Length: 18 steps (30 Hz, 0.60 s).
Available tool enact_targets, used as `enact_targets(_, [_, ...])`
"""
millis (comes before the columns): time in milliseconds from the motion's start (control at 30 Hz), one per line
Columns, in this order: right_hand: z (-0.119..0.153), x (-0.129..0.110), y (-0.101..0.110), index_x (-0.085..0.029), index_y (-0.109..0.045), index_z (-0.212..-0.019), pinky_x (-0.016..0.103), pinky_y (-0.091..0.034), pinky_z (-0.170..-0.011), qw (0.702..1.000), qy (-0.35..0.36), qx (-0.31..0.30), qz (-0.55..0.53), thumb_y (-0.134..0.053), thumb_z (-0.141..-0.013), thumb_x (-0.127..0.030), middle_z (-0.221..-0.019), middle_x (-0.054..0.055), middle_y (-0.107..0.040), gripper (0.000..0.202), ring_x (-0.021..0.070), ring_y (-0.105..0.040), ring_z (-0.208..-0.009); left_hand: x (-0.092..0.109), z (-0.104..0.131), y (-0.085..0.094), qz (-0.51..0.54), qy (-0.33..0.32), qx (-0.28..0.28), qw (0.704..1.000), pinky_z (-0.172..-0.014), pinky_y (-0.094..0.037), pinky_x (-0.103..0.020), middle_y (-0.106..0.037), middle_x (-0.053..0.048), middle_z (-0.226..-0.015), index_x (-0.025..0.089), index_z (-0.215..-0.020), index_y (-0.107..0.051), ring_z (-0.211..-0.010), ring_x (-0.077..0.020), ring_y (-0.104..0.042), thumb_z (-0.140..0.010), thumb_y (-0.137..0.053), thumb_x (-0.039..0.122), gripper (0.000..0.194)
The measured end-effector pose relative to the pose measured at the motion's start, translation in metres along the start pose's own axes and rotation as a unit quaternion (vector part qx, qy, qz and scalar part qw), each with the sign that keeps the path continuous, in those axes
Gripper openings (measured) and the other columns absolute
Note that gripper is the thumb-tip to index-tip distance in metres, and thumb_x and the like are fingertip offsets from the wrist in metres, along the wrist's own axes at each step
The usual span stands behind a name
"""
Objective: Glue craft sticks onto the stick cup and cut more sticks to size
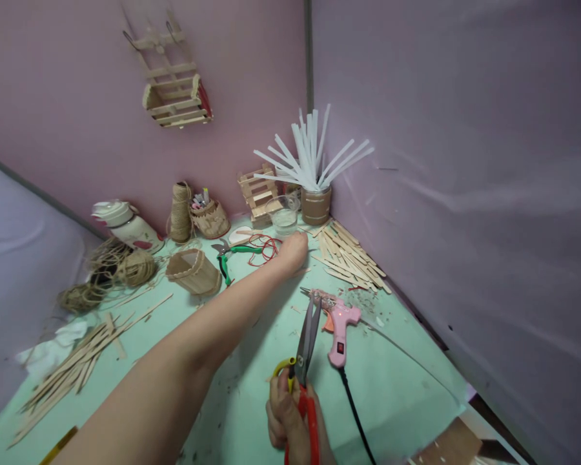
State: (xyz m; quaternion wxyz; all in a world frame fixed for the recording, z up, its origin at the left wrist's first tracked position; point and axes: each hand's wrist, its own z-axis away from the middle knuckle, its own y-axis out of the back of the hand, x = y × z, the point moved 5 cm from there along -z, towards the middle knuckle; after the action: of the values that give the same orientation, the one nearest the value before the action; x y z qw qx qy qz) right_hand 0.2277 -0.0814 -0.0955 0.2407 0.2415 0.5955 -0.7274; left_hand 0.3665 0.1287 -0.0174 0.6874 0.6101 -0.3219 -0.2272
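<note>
My left hand [295, 250] reaches across the table, beside the red cord [259, 250] and the clear cup [284, 218]. Its fingers are turned away from view, so what they hold, if anything, is hidden. Near the front edge of the view, my right hand [288, 413] grips scissors [310, 342] with red handles, blades pointing up and slightly parted. A yellow curved part [283, 367] shows at the same hand; whether it belongs to the scissors is unclear. The pink glue gun [341, 323] lies just right of the blades.
Wooden sticks [351, 255] lie at back right, below white sticks in a jar [315, 205]. Green-handled pruners [225, 265], a wooden pot [193, 272], twine [135, 268], a bottle [130, 226] and thin strips [82, 358] are at left. The gun's black cable [356, 407] runs forward.
</note>
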Motion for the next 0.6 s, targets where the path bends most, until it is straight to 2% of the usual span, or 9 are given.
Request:
enact_targets(100, [0.004, 0.000, -0.005, -0.024, -0.043, -0.068, 0.020, -0.026, -0.025, 0.999, -0.037, -0.040, -0.008, -0.062, -0.059, -0.079, -0.043, -0.011, -0.034, 0.059, 0.0067, -0.028, -0.028, -0.004, 0.006, 0.012, 0.020, -0.010, 0.018, 1.000, -0.082, -0.041, -0.033, -0.063, -0.017, -0.099, 0.009, -0.097, -0.059, -0.090, -0.0229, -0.058, -0.085, -0.038, 0.007, 0.024])
enact_targets(167, [0.008, -0.001, -0.003, -0.024, -0.042, -0.069, 0.018, -0.024, -0.027, 1.000, -0.021, -0.004, -0.009, -0.062, -0.063, -0.076, -0.045, -0.012, -0.030, 0.056, 0.0054, -0.024, -0.030, -0.010, 0.017, 0.025, 0.033, -0.013, 0.035, 0.999, -0.080, -0.041, -0.032, -0.064, -0.014, -0.095, 0.012, -0.096, -0.060, -0.088, -0.0222, -0.058, -0.086, -0.039, 0.011, 0.023])
enact_targets(267, [0.015, 0.000, 0.003, -0.024, -0.036, -0.065, 0.016, -0.020, -0.030, 0.998, 0.012, 0.069, -0.009, -0.060, -0.072, -0.070, -0.047, -0.013, -0.024, 0.052, 0.0037, -0.016, -0.034, -0.027, 0.051, 0.045, 0.054, -0.034, 0.059, 0.996, -0.077, -0.040, -0.030, -0.065, -0.009, -0.087, 0.015, -0.084, -0.063, -0.084, -0.0208, -0.057, -0.084, -0.041, 0.016, 0.022])
enact_targets(333, [0.014, 0.005, 0.003, -0.024, -0.032, -0.059, 0.017, -0.020, -0.029, 0.998, -0.011, 0.054, -0.006, -0.055, -0.073, -0.074, -0.043, -0.012, -0.022, 0.056, 0.0041, -0.015, -0.033, -0.041, 0.081, 0.052, 0.067, -0.046, 0.060, 0.995, -0.072, -0.039, -0.028, -0.065, -0.007, -0.080, 0.017, -0.081, -0.064, -0.079, -0.0201, -0.057, -0.083, -0.041, 0.018, 0.023])
enact_targets(433, [0.007, 0.014, 0.005, -0.025, -0.028, -0.053, 0.019, -0.021, -0.027, 0.998, -0.060, 0.004, -0.001, -0.047, -0.068, -0.082, -0.037, -0.011, -0.022, 0.062, 0.0052, -0.018, -0.028, -0.065, 0.124, 0.040, 0.079, -0.001, -0.014, 0.997, -0.065, -0.039, -0.027, -0.064, -0.005, -0.072, 0.018, -0.073, -0.066, -0.071, -0.0192, -0.056, -0.080, -0.044, 0.020, 0.023])
enact_targets(500, [0.004, 0.016, 0.008, -0.025, -0.027, -0.052, 0.019, -0.021, -0.026, 0.998, -0.058, -0.008, -0.003, -0.048, -0.066, -0.083, -0.036, -0.011, -0.023, 0.063, 0.0052, -0.018, -0.026, -0.074, 0.142, 0.027, 0.093, 0.017, -0.056, 0.994, -0.067, -0.040, -0.027, -0.067, -0.007, -0.076, 0.018, -0.074, -0.068, -0.073, -0.0198, -0.058, -0.079, -0.044, 0.019, 0.024])
enact_targets(600, [0.007, 0.016, 0.011, -0.025, -0.026, -0.053, 0.020, -0.021, -0.025, 0.998, -0.034, -0.038, -0.023, -0.057, -0.062, -0.078, -0.038, -0.011, -0.025, 0.062, 0.0051, -0.017, -0.025, -0.068, 0.151, 0.015, 0.145, -0.017, -0.037, 0.989, -0.077, -0.042, -0.028, -0.068, -0.009, -0.089, 0.018, -0.082, -0.071, -0.085, -0.0204, -0.060, -0.081, -0.046, 0.018, 0.025])
